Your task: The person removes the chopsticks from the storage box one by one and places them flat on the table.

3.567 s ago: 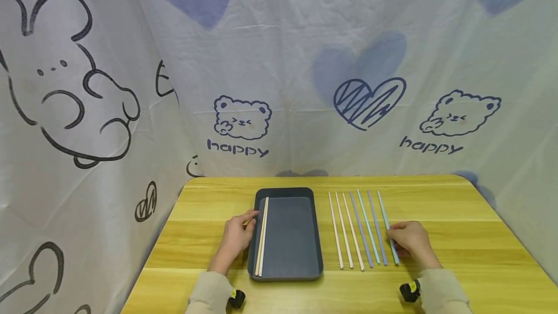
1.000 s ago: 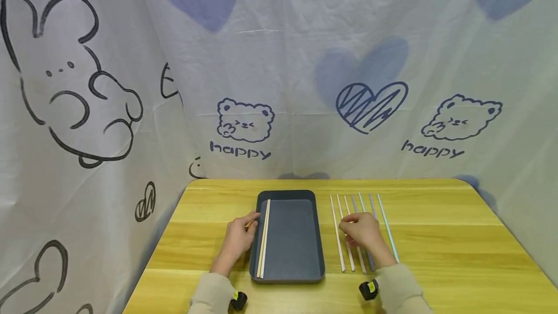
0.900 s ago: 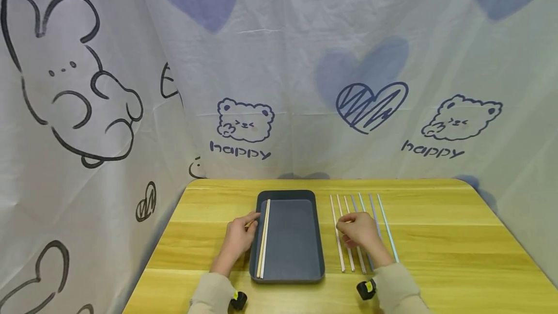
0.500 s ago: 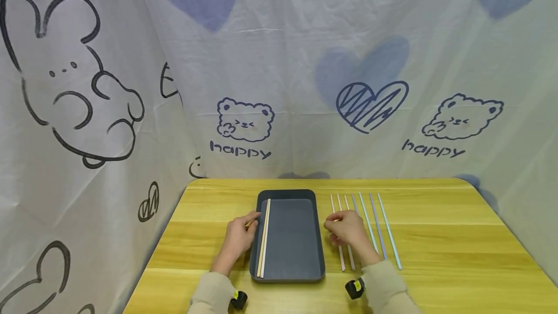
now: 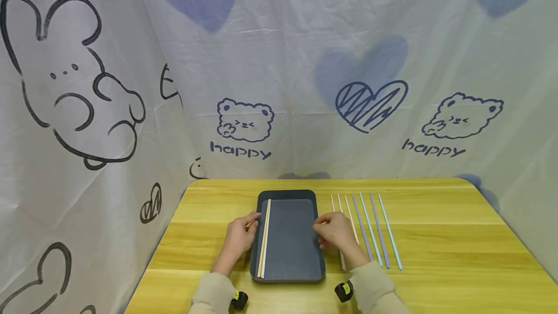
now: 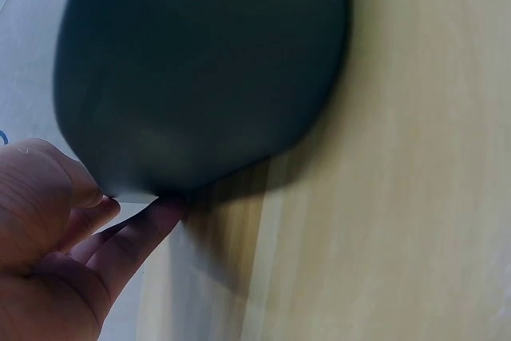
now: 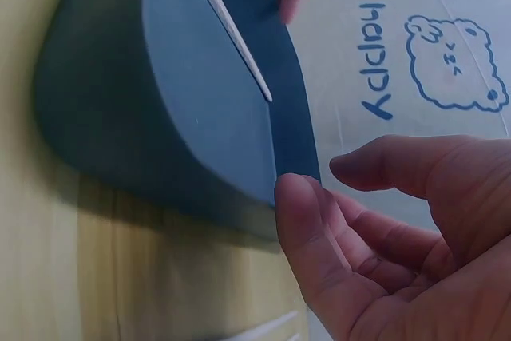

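Observation:
A dark grey rectangular tray (image 5: 289, 246) lies on the table. My left hand (image 5: 237, 239) pinches its left rim; the left wrist view shows the thumb and fingers (image 6: 136, 245) meeting at its edge. Inside, along the left wall, lie a yellowish chopstick (image 5: 263, 241) and a whitish chopstick (image 7: 231, 29). My right hand (image 5: 337, 231) is at the tray's right rim, holding nothing. In the right wrist view its thumb and forefinger stand apart, fingertips (image 7: 297, 197) close against the rim; I cannot tell whether they touch it.
Right of the tray, several chopsticks lie side by side: pale pink ones (image 5: 350, 217) partly under my right hand, then purple (image 5: 379, 230) and light blue ones (image 5: 390, 231). Behind the wooden table (image 5: 453, 236) hangs a printed cloth (image 5: 301, 110).
My right hand has moved left from the light blue chopstick at the far right, over the row, to the tray's right rim. The left hand stays at the left rim.

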### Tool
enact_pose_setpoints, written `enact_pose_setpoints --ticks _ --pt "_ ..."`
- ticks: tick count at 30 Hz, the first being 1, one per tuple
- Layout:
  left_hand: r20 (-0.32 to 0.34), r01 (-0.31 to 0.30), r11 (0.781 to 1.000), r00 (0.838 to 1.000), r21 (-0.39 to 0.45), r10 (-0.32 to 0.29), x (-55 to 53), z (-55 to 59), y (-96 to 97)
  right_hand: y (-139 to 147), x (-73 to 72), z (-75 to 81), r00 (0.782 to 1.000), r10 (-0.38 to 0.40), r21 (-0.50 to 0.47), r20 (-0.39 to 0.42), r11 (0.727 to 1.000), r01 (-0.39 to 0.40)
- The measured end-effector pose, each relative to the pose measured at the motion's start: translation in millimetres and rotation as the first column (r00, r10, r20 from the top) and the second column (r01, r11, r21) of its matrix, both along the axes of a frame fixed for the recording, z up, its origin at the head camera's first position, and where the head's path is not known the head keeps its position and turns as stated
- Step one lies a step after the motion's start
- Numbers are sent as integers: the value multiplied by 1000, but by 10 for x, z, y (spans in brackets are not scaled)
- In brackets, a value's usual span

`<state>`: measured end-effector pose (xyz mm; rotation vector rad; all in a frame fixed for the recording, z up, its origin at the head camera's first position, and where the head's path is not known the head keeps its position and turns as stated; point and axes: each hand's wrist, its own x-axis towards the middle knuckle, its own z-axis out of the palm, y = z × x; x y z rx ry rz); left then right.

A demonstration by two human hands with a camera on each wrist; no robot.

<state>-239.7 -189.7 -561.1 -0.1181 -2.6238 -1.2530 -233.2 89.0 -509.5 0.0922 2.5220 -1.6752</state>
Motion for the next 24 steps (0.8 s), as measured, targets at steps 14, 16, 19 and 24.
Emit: enact_pose_setpoints --ticks 14,16,19,24 --pt "9 -1 1000 1000 -1 1 -9 0 -4 -193 10 -71 997 15 21 -69 1000 -13" --pt "13 -1 1000 1000 4 1 -6 1 -2 -240 13 -93 997 21 15 -75 1000 -19" --pt "19 0 1000 1000 13 -1 -1 3 1 -311 18 -126 997 25 20 -67 1000 -24" --pt "13 3 1000 1000 16 -3 5 6 6 -408 55 -135 995 61 59 -82 997 -56"
